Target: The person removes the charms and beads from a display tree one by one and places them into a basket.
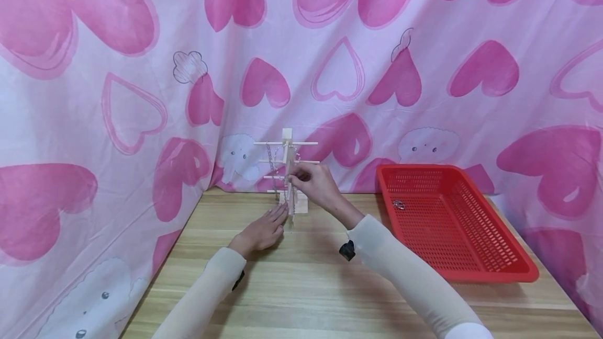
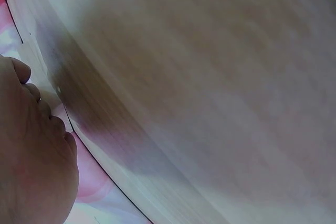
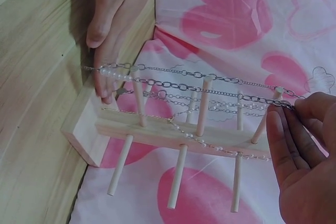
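A pale wooden jewellery stand (image 1: 287,134) with pegs in rows stands at the back of the table. Several necklaces hang from it; one in the right wrist view is strung with small pearl-like beads (image 3: 197,139). Between thumb and fingers, my right hand (image 1: 317,186) pinches a silver chain necklace (image 3: 202,91) beside the post, near the pegs. A short run of white beads shows toward that chain's lower end. My left hand (image 1: 263,230) reaches along the tabletop, its extended fingers right at the stand's base (image 3: 86,129). In the left wrist view the fingertips (image 2: 31,92) are partly seen.
On the right stands a red plastic basket (image 1: 466,275) with slotted walls. Inside its left side lies a small silver chain bundle (image 1: 399,204). A pink heart-print curtain (image 1: 336,69) hangs right behind the wooden table (image 1: 301,281) and along its left side.
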The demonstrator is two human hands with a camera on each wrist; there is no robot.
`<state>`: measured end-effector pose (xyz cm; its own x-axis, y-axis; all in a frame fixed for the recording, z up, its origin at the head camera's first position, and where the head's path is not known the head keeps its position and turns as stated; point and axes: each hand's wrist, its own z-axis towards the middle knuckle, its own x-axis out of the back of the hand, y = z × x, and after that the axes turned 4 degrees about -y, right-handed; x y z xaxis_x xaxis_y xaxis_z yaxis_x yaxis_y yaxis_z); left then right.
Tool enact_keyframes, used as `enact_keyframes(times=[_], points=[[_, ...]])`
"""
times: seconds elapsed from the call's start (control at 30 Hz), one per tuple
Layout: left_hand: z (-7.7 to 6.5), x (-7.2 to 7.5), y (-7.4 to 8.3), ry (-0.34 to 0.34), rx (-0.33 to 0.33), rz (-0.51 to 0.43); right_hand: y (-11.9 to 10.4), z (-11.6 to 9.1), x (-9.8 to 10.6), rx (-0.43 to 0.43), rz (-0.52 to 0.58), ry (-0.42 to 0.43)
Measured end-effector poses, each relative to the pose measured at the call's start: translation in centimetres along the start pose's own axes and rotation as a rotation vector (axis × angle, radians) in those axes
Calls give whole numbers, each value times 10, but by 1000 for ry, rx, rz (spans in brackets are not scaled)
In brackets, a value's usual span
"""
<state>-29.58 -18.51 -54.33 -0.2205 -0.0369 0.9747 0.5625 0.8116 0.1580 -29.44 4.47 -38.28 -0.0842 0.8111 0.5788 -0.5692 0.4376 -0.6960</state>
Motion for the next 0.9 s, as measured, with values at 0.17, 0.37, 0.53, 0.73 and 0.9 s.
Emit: enact_keyframes(times=[0.17, 0.37, 0.53, 0.73, 0.9], points=[[-2, 2, 3, 5, 2, -37, -2, -2, 1, 41, 10, 6], [-3, 3, 5, -2, 7, -50, -2, -4, 3, 96, 30, 12], [-3, 2, 4, -1, 12, -37, -2, -7, 7, 86, 34, 5], [-2, 1, 3, 3, 12, -28, -2, -9, 10, 41, 38, 4], [-3, 3, 4, -5, 15, -25, 1, -12, 14, 24, 53, 1]])
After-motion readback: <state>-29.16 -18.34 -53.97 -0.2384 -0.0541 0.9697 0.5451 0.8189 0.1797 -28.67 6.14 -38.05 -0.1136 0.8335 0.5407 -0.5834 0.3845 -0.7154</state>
